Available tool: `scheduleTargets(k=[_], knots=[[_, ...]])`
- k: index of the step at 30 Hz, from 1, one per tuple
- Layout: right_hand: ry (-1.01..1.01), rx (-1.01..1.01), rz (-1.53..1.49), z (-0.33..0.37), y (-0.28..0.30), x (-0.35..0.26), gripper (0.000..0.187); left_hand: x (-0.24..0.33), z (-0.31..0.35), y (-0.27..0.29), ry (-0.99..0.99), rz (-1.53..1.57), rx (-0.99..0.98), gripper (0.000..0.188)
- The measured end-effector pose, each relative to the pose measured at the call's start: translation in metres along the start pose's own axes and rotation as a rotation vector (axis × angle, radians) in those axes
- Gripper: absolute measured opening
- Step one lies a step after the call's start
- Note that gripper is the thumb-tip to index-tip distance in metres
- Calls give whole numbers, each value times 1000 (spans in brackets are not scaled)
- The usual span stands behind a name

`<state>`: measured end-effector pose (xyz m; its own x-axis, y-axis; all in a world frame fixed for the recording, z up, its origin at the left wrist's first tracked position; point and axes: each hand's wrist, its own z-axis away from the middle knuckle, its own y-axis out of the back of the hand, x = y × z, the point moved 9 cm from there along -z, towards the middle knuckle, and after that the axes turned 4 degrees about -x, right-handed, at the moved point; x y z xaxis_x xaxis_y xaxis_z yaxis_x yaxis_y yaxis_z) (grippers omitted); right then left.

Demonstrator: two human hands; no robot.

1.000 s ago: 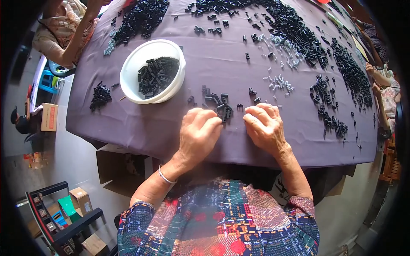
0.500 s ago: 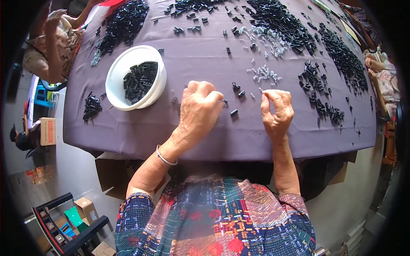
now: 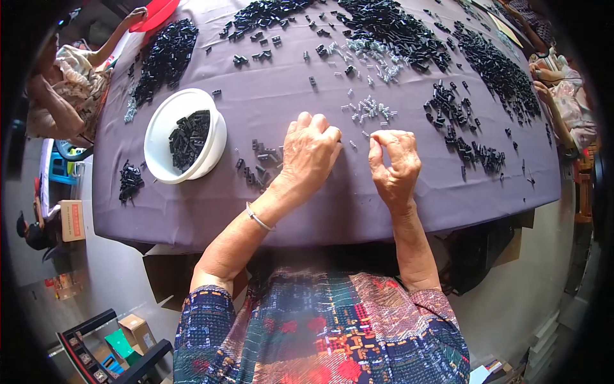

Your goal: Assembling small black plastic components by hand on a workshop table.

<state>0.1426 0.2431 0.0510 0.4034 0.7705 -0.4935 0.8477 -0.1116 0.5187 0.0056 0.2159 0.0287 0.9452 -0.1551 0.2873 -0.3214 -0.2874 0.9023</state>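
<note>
My left hand [image 3: 311, 148] is curled above the middle of the table, its thumb and fingers closed; a tiny dark bit shows at the fingertips, too small to name. To the right, my right hand [image 3: 395, 165] is pinched, thumb against forefinger, and whatever sits between them is hidden. Just beyond it lies a small heap of silvery springs [image 3: 369, 110], with a few loose ones near the fingertips. Several short black plastic pieces [image 3: 261, 168] lie left of my left hand, partly covered by it. A white tub [image 3: 214, 137] beyond them holds more black pieces [image 3: 190, 142].
A cloth covers the table [image 3: 384, 221]. Large heaps of black pieces [image 3: 403, 35] spread over its far side, with more springs [image 3: 377, 61] beside one. Smaller clusters [image 3: 131, 182] lie at left and right. Other people sit at both sides; one person's hand touches a red object [image 3: 153, 14].
The view has shifted slightly. My left hand has moved right over the table, uncovering black pieces on its left and covering those that lay between my hands. The right hand stays pinched near the springs.
</note>
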Motion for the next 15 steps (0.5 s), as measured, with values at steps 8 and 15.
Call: scheduleTargets(k=[8, 15], knots=[[-20, -217, 150, 8, -23, 3, 18, -25, 37, 22, 356, 695, 75, 12], [34, -290, 354, 9, -45, 3, 15, -22, 95, 0, 702, 1365, -32, 17]])
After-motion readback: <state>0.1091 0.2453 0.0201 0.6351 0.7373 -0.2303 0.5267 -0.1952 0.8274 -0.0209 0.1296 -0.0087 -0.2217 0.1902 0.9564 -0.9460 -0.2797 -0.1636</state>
